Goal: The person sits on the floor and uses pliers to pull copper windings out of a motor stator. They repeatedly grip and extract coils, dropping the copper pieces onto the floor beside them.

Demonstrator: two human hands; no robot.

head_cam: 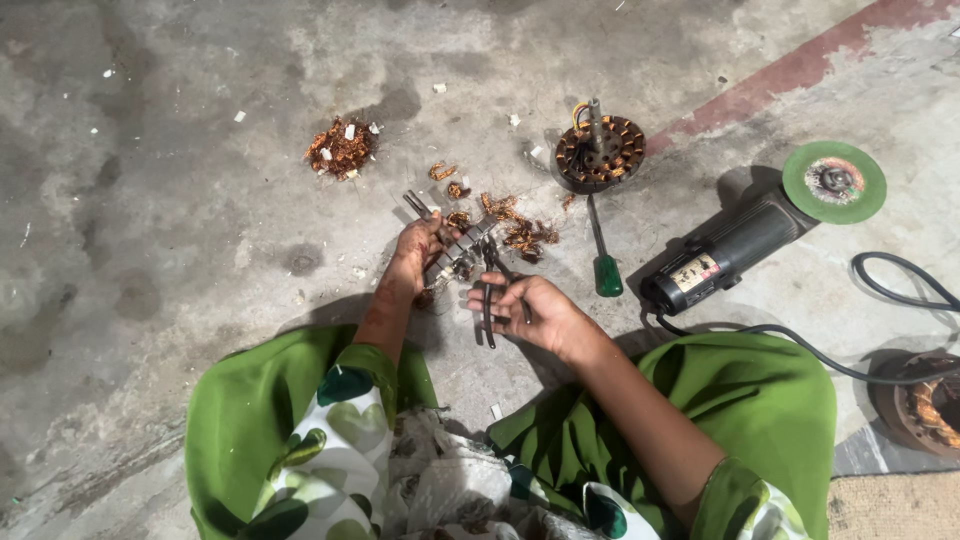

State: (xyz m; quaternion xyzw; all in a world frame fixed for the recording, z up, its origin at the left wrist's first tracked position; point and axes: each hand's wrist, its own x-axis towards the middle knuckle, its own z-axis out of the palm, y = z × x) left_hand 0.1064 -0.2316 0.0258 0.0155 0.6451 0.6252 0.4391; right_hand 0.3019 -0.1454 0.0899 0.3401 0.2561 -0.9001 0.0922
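On the stained concrete floor (200,150), the left hand (415,255) clamps a slotted metal motor core (462,250) to steady it while the right hand (535,312), fingers curled, grips dark-handled pliers (492,285) with their nose at its copper winding.

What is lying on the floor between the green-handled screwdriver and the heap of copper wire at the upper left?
In the head view, small copper wire scraps and the left hand holding a metal piece lie between screwdriver and heap.

One label only: a small rectangular label (695,272), pale with red and dark patches, stuck on the black angle grinder (735,245) body, near its cable end.
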